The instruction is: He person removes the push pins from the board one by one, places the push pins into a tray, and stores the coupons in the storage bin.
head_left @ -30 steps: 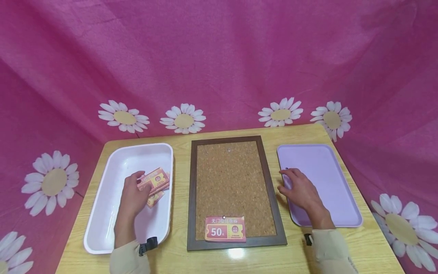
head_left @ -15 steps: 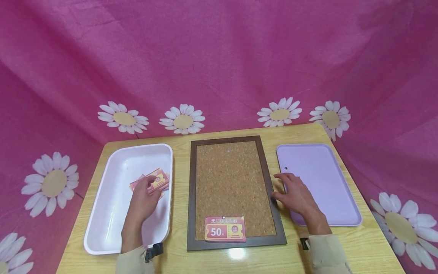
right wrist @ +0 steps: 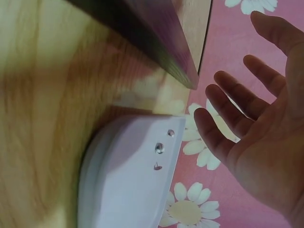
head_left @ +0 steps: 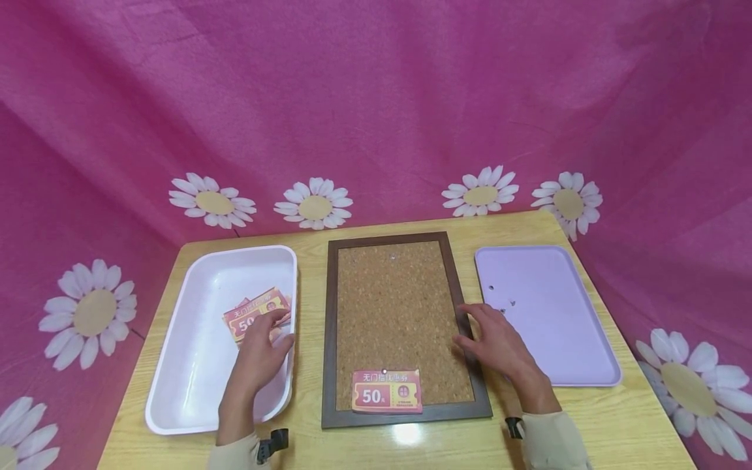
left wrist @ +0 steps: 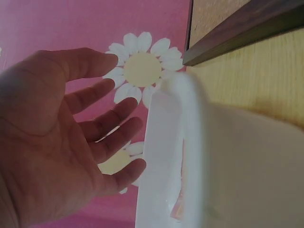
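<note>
My left hand [head_left: 257, 359] is held over the right side of a white plastic basin [head_left: 219, 418], fingers loosely bent with nothing between them. Beneath it lie several pink-and-yellow 50 coupons [head_left: 243, 318], partly covered by the hand. My right hand [head_left: 504, 346] hovers at the right frame edge of a corkboard [head_left: 399, 307], thumb and fingers spread apart. Along the board's bottom edge hangs one coupon [head_left: 386, 393], with a thumbtack [head_left: 384, 371] at its top. Beside the right hand, loose thumbtacks [right wrist: 159, 148] lie in a shallow lilac tray [head_left: 564, 307].
The corkboard lies between basin and tray on a light wooden table [head_left: 311, 261]. Small clear tacks [head_left: 393, 257] sit near the board's top. A pink curtain [head_left: 376, 117] with daisies encloses the back and sides.
My left hand has moved right and toward me, off the coupons' left part. My right hand has moved left from the lilac tray to the corkboard's edge, uncovering more thumbtacks.
</note>
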### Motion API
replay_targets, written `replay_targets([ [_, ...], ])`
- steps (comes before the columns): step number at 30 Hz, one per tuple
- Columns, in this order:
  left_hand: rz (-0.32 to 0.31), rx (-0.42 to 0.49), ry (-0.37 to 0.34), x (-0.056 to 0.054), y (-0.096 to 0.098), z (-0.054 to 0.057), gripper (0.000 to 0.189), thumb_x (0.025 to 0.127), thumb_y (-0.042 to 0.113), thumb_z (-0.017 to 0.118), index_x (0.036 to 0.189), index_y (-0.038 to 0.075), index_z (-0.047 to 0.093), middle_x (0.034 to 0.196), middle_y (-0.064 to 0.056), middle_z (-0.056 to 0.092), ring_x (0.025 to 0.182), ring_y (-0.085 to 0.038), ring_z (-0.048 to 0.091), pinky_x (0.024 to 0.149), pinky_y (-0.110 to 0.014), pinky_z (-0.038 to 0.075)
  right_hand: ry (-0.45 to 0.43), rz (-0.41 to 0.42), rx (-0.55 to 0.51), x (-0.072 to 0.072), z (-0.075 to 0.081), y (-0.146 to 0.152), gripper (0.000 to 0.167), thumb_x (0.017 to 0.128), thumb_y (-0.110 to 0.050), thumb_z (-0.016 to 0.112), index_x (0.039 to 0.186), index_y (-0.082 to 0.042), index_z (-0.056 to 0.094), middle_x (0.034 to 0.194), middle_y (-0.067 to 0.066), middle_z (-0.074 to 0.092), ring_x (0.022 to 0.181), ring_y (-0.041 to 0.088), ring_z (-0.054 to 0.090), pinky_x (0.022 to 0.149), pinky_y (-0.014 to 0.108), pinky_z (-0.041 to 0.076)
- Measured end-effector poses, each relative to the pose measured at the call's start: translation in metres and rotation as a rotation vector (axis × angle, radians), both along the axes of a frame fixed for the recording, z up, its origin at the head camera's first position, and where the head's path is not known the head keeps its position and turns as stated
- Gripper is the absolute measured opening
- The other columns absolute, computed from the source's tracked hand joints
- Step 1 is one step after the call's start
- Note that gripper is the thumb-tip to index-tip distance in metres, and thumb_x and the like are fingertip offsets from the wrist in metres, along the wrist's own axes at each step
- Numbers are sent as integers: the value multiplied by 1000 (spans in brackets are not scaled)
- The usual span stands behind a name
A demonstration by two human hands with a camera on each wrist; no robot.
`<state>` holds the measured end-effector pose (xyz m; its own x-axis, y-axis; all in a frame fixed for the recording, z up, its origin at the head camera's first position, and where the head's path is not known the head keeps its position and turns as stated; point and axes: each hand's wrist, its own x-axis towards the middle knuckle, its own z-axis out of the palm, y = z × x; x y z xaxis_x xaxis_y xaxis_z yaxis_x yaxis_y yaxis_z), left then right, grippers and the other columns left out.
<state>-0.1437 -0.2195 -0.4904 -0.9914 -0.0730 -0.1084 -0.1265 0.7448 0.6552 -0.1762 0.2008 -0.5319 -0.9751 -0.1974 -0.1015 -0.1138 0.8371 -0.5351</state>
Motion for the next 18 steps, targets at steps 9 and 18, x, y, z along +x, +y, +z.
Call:
replay_targets([
  [9, -28, 49, 43, 9, 10, -4, 53, 87, 17, 67, 135, 5, 50, 136, -17, 52, 126, -36, 49, 105, -54, 39, 20, -15, -54, 8, -3, -6, 59, 84, -34, 72, 136, -15, 51, 137, 12, 54, 125, 34, 50, 102, 56, 40],
  [18, -66, 87, 65, 15, 22, -6, 58, 83, 18, 72, 135, 8, 49, 137, -13, 52, 125, -32, 50, 105, -53, 39, -13, -35, -189, 16, -4, -8, 60, 85, -30, 73, 138, -14, 49, 134, 11, 58, 124, 31, 54, 101, 54, 43],
])
